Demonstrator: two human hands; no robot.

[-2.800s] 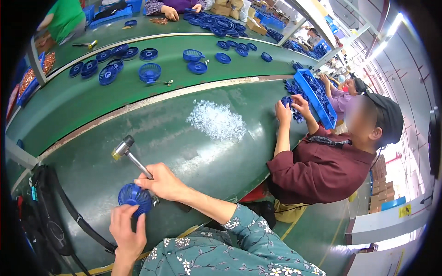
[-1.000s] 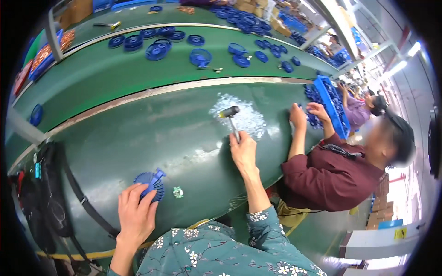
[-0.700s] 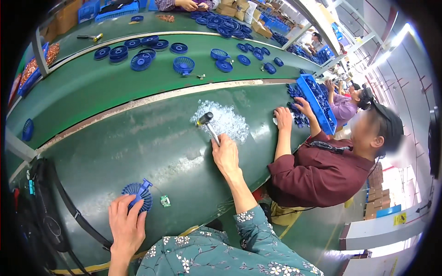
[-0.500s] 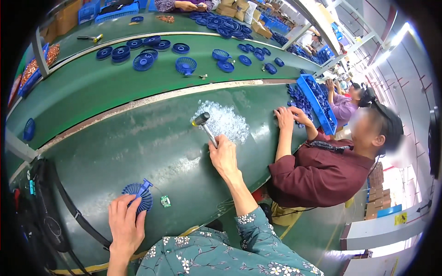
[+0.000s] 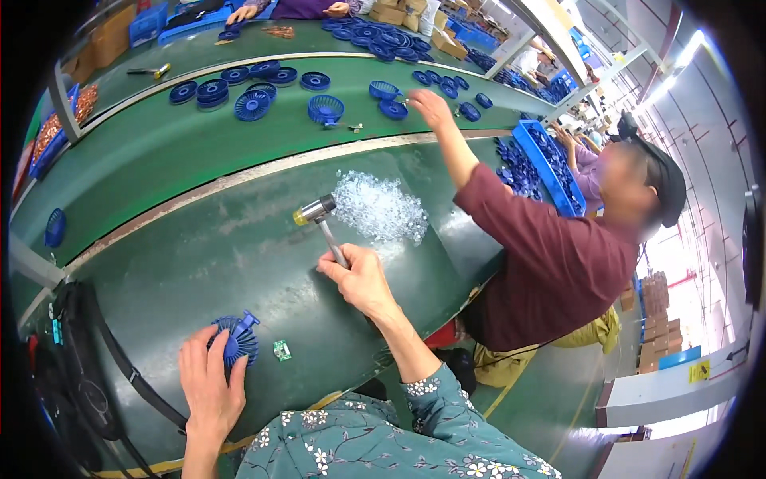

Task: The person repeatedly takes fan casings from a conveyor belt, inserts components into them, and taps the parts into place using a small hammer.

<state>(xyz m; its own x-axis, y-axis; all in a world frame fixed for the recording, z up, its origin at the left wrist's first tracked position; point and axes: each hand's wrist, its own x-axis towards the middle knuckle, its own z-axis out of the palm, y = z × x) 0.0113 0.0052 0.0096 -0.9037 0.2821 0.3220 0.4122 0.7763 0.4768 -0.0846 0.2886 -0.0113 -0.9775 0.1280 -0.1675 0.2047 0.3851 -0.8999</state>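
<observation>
Left hand (image 5: 211, 383), fingers parted, touches blue fan (image 5: 239, 343) lying just beyond fingertips; right hand (image 5: 361, 279) clasps hammer (image 5: 319, 211).

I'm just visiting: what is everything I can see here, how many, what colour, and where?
Bench: one, green, centre
Slatted round part: one, blue, bench's lower left
Circuit board: one, green, right of that part
Clear pieces: one pile, colourless, mid-bench
Bag with strap: one, black, bench's left end
Crate: one, blue, bench's far right
Belt: one, green, beyond the bench
Round parts: over a dozen, blue, mostly on the belt
Co-worker: nearest of several, maroon top, right
Mallet: one, silver, yellow, black, in right hand
Left hand: one, bare, touching slatted part
Right hand: one, bare, gripping mallet
</observation>
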